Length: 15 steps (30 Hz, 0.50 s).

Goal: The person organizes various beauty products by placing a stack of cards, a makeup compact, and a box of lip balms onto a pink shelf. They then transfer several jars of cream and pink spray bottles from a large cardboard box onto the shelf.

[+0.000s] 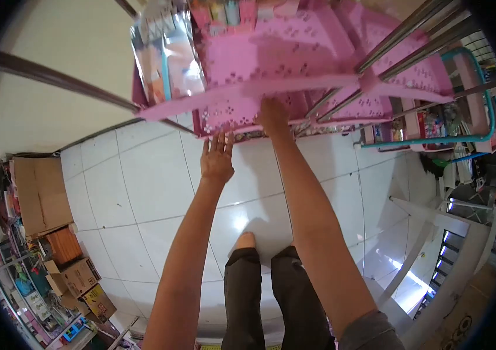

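Observation:
A pink plastic shelf rack (pixel 283 55) with small cut-out holes and metal poles stands at the top of the view. My left hand (pixel 217 160) is at the front edge of its lower tier, palm up with the fingers apart and nothing on the palm. Farther right, my right hand (pixel 272 114) reaches over the lower tier, just below the upper tier's front rim. Its fingers are hidden or too dark to make out. Shiny plastic packets (pixel 181 64) stand on the upper tier at the left.
Cardboard boxes (pixel 79 277) and crowded shelving line the lower left. At the right are a teal-framed rack (pixel 484 76) with packed goods and a white chair-like frame (pixel 435 216). White floor tiles (pixel 143 192) lie below, with my feet at the centre.

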{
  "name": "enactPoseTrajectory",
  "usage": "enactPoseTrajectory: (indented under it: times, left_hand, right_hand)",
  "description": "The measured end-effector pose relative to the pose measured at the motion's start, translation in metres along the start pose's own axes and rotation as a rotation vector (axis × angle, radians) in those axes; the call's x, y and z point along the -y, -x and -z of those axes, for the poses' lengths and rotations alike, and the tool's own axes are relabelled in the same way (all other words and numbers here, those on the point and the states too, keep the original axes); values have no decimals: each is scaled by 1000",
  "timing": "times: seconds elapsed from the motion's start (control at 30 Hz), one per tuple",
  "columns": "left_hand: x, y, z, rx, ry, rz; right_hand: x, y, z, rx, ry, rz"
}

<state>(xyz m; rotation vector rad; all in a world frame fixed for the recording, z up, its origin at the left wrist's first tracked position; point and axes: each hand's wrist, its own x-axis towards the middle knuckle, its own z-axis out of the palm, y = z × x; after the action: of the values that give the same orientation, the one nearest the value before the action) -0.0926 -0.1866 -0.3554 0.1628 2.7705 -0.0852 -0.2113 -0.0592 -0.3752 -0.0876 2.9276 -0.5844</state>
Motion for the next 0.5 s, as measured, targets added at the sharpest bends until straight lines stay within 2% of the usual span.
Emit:
enactPoseTrajectory:
  times: [0.07,0.13,0.2,0.27,0.3,0.4,0.47,0.5]
  left_hand:
    - [0,-2,-12,28,29,9]
    - [2,-4,-23,44,58,30]
    - [3,-3,-30,-90,139,2]
    - [5,-5,-31,-74,147,-1]
    - [5,-5,-31,-64,136,5]
    - [6,-4,-27,-43,148,15]
    - [7,-4,-26,-41,169,21]
    - [8,-4,-27,-44,174,12]
  right_hand:
    - [10,-2,11,293,146,-165]
    - [9,-9,-2,303,161,-158]
    - [9,-8,-16,311,173,-160]
    - [12,-9,-26,159,116,-261]
    - [9,-11,-29,160,119,-264]
    - [0,-17,-44,152,83,-141]
    - [-19,-25,-58,99,-10,70]
    - [-21,-25,-53,99,-10,71]
